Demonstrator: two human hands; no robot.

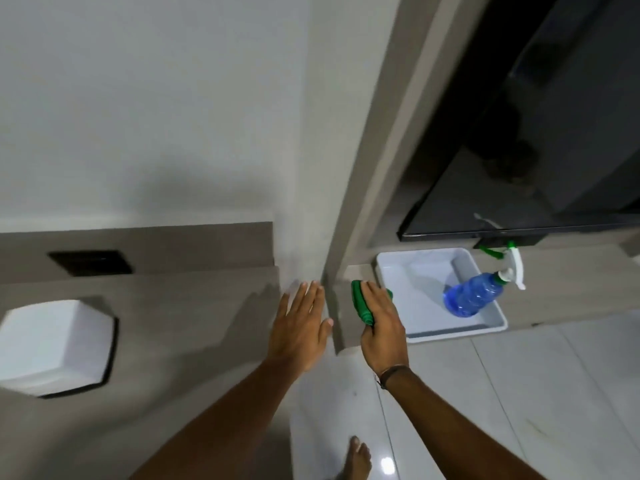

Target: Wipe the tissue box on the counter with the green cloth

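A white angular tissue box [55, 344] with a dark base sits on the grey-brown counter [180, 323] at the far left, blurred. My right hand [382, 327] grips the bunched green cloth [362, 303] over the lower ledge, well to the right of the box. Flat and with its fingers spread, my left hand [299, 327] hovers at the counter's right edge, holding nothing.
A white plastic tray [457, 327] on the low ledge at right holds a blue spray bottle [472, 294] with a white and green trigger. A black screen [519, 209] hangs above it. A dark socket plate [90, 262] sits in the counter's back panel. My bare foot [356, 459] stands on the tiled floor.
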